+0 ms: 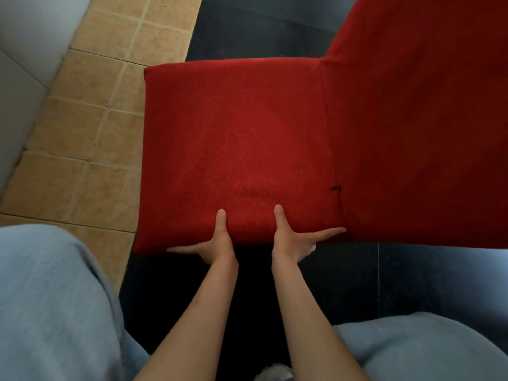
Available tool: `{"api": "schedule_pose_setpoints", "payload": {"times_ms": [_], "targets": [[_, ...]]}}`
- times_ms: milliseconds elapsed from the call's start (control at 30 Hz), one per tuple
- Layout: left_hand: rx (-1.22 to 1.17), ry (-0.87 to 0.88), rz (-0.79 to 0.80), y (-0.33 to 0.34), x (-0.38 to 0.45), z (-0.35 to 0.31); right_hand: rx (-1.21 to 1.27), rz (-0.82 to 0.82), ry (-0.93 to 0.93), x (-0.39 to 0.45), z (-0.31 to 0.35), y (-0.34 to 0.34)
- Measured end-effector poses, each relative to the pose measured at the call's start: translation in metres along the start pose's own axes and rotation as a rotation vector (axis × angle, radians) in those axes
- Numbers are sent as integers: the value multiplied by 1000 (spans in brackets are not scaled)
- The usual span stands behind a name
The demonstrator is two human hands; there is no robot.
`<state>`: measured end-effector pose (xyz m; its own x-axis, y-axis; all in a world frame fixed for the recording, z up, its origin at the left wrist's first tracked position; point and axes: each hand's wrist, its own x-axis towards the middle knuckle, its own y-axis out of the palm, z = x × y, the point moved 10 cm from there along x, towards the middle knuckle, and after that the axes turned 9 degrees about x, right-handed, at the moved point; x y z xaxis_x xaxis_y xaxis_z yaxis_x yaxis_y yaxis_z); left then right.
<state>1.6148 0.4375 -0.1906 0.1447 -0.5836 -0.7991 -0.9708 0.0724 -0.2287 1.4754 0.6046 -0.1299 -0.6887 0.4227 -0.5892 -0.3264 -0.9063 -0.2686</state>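
Observation:
A chair in a red fabric cover fills the middle of the head view; its seat [233, 138] lies flat and its backrest [426, 119] rises at the right. Both hands are at the seat's near edge. My left hand [217, 246] has its thumb flat on top of the seat and a straight finger pointing left along the edge. My right hand [288, 243] mirrors it, thumb on the seat and a straight finger reaching right toward the backrest seam. The other fingers are mostly hidden below the edge. A small dark hole [336, 188] shows in the seam.
Beige floor tiles [90, 119] lie left of the chair, with a grey wall or cabinet [24, 64] beyond. Dark flooring [343, 284] runs under and in front of the chair. My knees in light blue-grey trousers [49, 298] sit at the lower left and lower right [412, 350].

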Motion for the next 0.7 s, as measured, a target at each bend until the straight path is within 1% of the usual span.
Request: {"api": "schedule_pose_setpoints", "payload": {"times_ms": [300,700], "targets": [[-29,5,15,2,2,2,23,5,-11,5,-4,-1],[-8,28,-14,0,4,1,106,-53,30,4,-11,1]]}}
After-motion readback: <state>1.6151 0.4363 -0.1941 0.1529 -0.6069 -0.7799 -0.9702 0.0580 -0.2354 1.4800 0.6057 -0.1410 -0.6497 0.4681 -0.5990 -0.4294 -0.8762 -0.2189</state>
